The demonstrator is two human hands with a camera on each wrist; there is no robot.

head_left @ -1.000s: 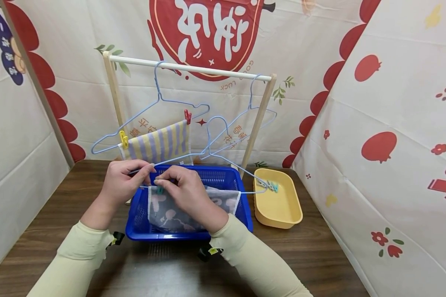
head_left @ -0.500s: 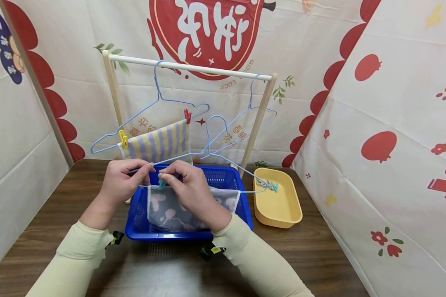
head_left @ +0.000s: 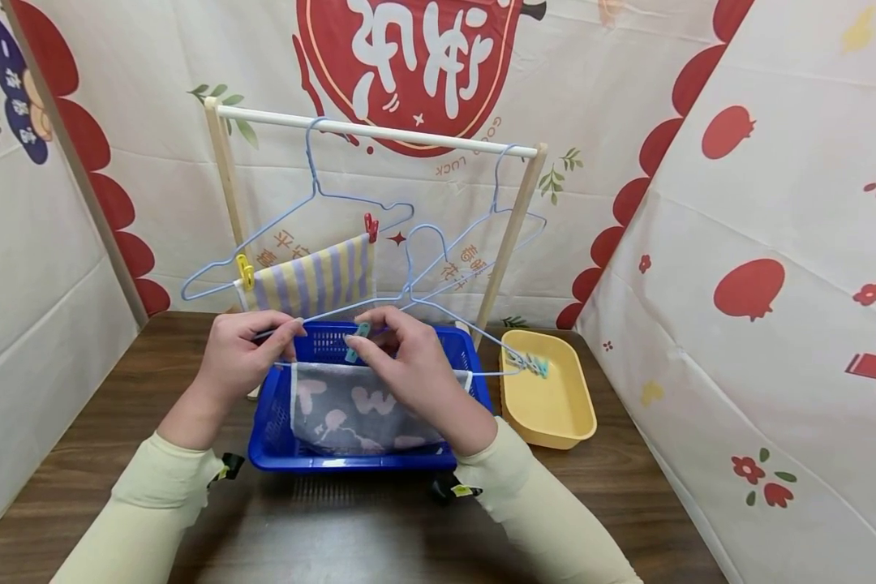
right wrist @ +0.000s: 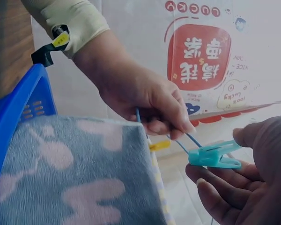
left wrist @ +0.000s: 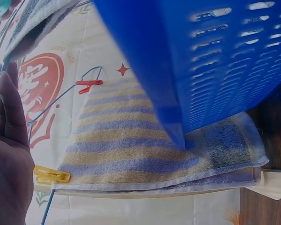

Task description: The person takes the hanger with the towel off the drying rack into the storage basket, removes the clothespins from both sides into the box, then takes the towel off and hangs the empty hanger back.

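Observation:
My left hand (head_left: 251, 353) holds the left shoulder of a blue wire hanger (head_left: 448, 308), level over a blue basket (head_left: 336, 464). A grey towel with pink shapes (head_left: 332, 410) is folded over the hanger's lower bar. My right hand (head_left: 412, 361) pinches a teal clothespin (right wrist: 213, 156) between thumb and fingers, above the towel's top edge in the head view. In the right wrist view, the clothespin overlaps the hanger wire near my left fingers. The left wrist view shows only part of my left hand (left wrist: 9, 173) beside the wire.
Behind stands a wooden rack with a white rail (head_left: 380, 130). A striped towel (head_left: 314, 280) hangs there on a hanger, clipped by yellow (head_left: 245, 272) and red clothespins (head_left: 371, 228). Another hanger (head_left: 495, 207) hangs at right. A yellow tray (head_left: 555, 405) holds several clothespins (head_left: 533, 365).
My right hand has moved the teal clothespin right and slightly up, away from the grey towel's top left corner. My left hand and its hanger have stayed in place.

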